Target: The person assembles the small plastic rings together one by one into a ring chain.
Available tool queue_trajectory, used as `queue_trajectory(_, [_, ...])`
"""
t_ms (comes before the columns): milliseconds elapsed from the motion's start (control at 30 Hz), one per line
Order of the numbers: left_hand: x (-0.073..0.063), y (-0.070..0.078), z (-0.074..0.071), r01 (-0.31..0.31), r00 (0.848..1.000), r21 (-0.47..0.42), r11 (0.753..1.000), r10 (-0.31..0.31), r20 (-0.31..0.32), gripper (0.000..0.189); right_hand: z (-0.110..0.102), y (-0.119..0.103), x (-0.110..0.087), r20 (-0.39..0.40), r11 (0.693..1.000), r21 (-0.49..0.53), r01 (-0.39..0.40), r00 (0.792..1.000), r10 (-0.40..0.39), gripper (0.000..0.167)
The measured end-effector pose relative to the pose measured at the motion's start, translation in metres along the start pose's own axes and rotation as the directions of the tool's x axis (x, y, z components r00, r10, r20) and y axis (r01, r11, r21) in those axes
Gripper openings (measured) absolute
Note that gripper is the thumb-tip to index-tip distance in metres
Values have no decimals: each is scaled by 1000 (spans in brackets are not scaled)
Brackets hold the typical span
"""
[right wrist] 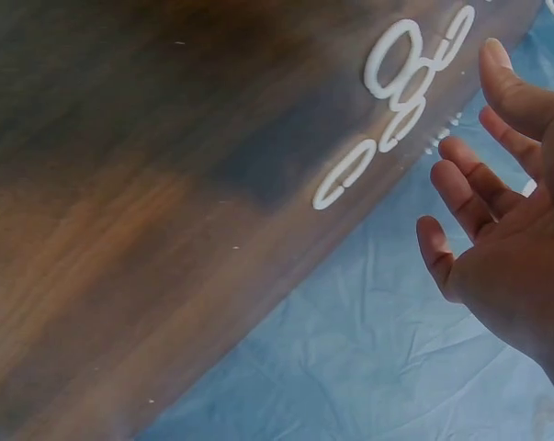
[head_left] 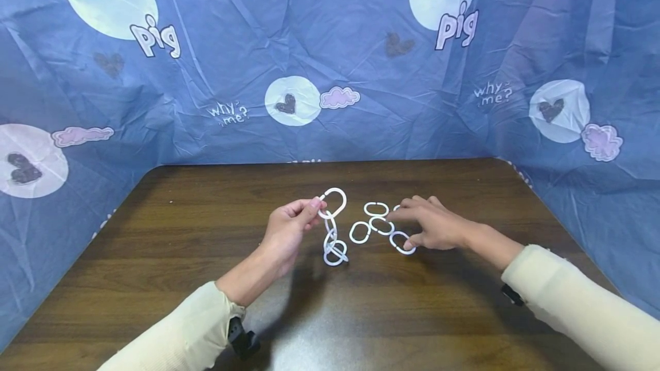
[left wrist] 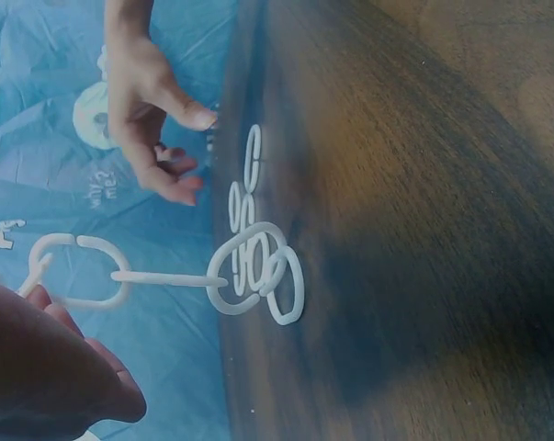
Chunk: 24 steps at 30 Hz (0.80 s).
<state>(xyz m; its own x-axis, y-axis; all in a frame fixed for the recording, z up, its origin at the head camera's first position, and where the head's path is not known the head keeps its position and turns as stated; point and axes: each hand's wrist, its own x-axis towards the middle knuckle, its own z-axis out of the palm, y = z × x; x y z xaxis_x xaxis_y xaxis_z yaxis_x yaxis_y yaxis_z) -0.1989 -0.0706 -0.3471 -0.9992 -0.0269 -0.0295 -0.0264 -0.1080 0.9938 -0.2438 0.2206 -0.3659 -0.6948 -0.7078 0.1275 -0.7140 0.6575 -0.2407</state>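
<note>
Thumb and fingers of my left hand (head_left: 286,232) pinch the top link of a white plastic chain (left wrist: 166,278). The chain hangs in several joined oval links, its lower links bunched close over the table. To the right, my right hand (head_left: 438,225) hovers over loose white links (head_left: 352,233), palm down. In the right wrist view its fingers (right wrist: 465,193) are spread and loosely bent, with nothing between them. The thumb overlaps one loose link (head_left: 392,240) in the head view, and the fingers partly cover another at the back. Each loose oval has a small gap in its side.
A dark brown wooden table (head_left: 206,302) lies under both hands. Blue printed cloth (head_left: 309,27) hangs behind it and at both sides. A dark wrist device (head_left: 242,339) is strapped by the left sleeve, another (head_left: 512,295) by the right.
</note>
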Motion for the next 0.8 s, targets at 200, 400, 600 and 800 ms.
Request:
queue_trajectory(200, [0, -1, 0, 4, 1000, -5, 1000, -4, 5, 16, 10, 5, -6, 49, 1000, -1, 0, 999, 0, 66])
queue_trajectory(400, [0, -2, 0, -2, 1000, 11, 1000, 2, 10, 17, 17, 9, -9, 70, 1000, -3, 6, 998, -6, 70])
queue_trajectory(600, [0, -2, 0, -7, 1000, 10, 1000, 6, 14, 17, 22, 13, -10, 52, 1000, 3, 14, 999, -14, 68])
queue_trajectory(800, [0, -3, 1, -2, 1000, 19, 1000, 2, 16, 19, 27, 14, -11, 51, 998, -19, 56, 997, -55, 64])
